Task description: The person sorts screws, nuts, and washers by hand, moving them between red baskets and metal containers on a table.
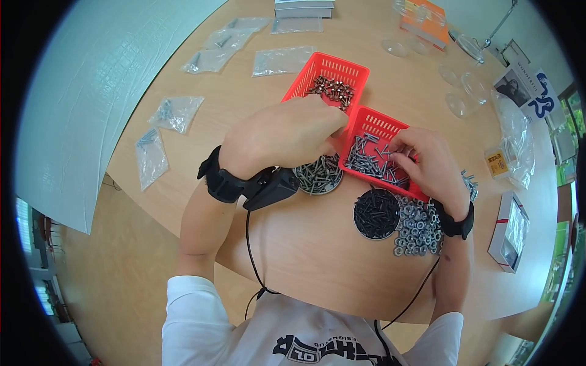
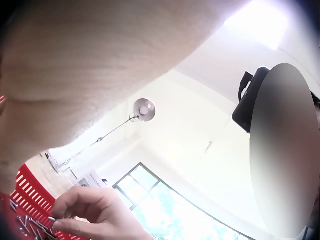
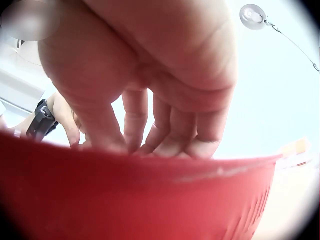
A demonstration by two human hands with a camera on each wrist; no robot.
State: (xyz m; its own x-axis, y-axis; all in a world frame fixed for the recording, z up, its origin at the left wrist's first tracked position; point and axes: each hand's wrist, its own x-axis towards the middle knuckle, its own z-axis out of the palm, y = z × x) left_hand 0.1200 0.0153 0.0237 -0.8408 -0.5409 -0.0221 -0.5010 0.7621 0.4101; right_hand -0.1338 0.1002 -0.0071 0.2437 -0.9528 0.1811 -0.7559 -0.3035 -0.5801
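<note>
Lower red basket point(image 1: 381, 124), right of centre in the head view: on the counter point(image 1: 293, 244), silver screws point(image 1: 364, 163) inside. Right hand point(image 1: 430, 161): reaches into this basket, grip narrow, thumb and finger pinching one silver screw point(image 2: 52, 219).

Left hand point(image 1: 284, 131): near the centre, over the near edge of the upper red basket point(image 1: 336, 66), fingers bent; the state of its grip cannot be told. It partly hides that basket, its brown screws point(image 1: 332, 91) and the dish of greenish screws point(image 1: 318, 177).

Lower centre: dish of black screws point(image 1: 376, 213), just beside loose nuts point(image 1: 420, 229), which the right forearm partly borders. Upper left: clear bags point(image 1: 284, 61), some holding hardware. Upper right: orange book point(image 1: 433, 27), clear round lids point(image 1: 458, 104). Right edge: white box point(image 1: 510, 235).

The left wrist view alone shows the pinched screw distinctly; the head view leaves it unclear. In the right wrist view, the red wall conceals the right fingertips.
</note>
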